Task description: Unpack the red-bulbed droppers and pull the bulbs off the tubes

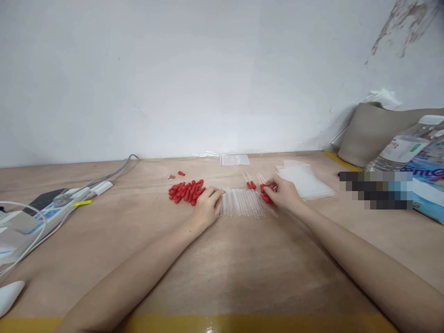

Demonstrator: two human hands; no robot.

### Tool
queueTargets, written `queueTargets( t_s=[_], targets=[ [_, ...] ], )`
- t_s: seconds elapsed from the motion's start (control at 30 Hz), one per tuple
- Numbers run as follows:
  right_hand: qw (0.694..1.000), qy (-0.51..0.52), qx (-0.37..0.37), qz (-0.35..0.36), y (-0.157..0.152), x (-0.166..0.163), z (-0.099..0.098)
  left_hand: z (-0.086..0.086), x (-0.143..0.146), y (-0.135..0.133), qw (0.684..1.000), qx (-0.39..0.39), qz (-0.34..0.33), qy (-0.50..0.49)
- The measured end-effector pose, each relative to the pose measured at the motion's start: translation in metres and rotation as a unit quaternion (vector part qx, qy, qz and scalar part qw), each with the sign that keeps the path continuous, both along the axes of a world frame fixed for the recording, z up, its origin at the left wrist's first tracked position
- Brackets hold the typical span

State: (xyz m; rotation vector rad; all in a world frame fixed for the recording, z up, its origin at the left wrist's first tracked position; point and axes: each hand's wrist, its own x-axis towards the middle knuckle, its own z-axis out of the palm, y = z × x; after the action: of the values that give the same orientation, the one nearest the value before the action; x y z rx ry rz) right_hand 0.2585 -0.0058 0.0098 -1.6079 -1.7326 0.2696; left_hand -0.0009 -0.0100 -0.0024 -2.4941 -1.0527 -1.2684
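Note:
My left hand [207,206] is closed, its fingers curled at the left end of a row of clear glass tubes [243,203]. What its fingertips grip, if anything, is hidden. Touching that hand's left side is a pile of red rubber bulbs [183,192]. At the right end of the row, my right hand [282,192] pinches a red-bulbed glass dropper [263,188]. Close below its fingers lie more red bulbs [267,199] with thin clear tips. Two assembled droppers [251,185] rest just left of it, tips pointing away.
Clear plastic bags [307,181] lie right of my right hand, and a white packet [235,160] sits by the wall. One loose red bulb [181,173] lies behind the pile. A power strip [52,215] with cables is at left; a bottle [398,148] and grey bin [360,134] stand right.

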Motion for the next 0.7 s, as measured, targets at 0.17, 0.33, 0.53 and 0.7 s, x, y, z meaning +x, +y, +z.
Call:
queueTargets(
  t_s=[0.17, 0.33, 0.53, 0.7],
  targets=[
    [1.0, -0.019, 0.01, 0.007, -0.004, -0.004, -0.001, -0.002, 0.006, -0.001, 0.999, -0.018, -0.027, -0.012],
    [0.997, -0.069, -0.013, -0.008, -0.008, -0.009, 0.001, 0.0, 0.006, -0.015, 0.997, -0.056, -0.058, 0.019],
    [0.987, -0.128, -0.088, -0.051, 0.004, -0.009, 0.018, 0.005, -0.001, -0.022, 0.992, -0.079, -0.029, 0.09],
    [0.973, -0.153, -0.15, -0.083, 0.039, -0.022, 0.031, 0.005, -0.002, -0.02, 0.975, -0.114, -0.011, 0.189]
  ],
)
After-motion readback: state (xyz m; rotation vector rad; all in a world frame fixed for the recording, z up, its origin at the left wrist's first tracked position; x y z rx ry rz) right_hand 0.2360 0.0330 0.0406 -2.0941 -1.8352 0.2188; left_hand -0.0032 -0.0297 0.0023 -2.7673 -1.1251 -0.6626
